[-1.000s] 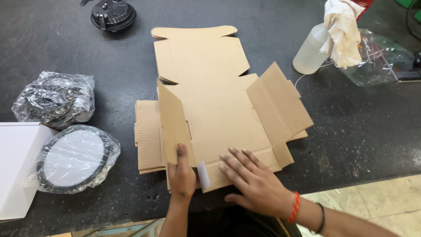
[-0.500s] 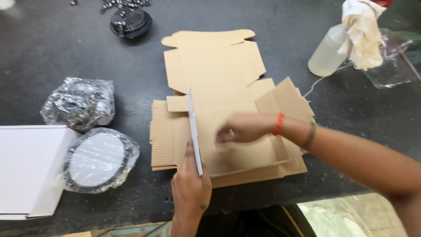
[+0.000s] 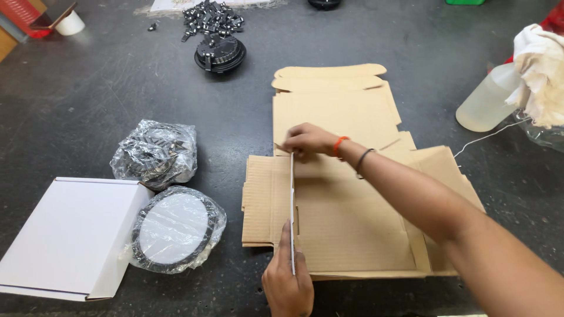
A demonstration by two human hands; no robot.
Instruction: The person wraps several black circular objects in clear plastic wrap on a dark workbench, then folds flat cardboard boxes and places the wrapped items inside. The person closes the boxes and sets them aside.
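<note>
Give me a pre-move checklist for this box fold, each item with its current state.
1. Left hand steadies the near end of the upright side flap: ok.
2. Right hand grips the far end of that flap: ok.
3. Flap stands upright along its whole length: ok, it shows edge-on as a thin line.
4. Cardboard box blank lies flat on the dark table: ok.
5. Right-side flaps raised: not ok, they lie splayed outward.
6. Wrapped round parts and white box sit apart from the blank: ok.
7. Lid tabs at the far end undamaged: cannot tell.
</note>
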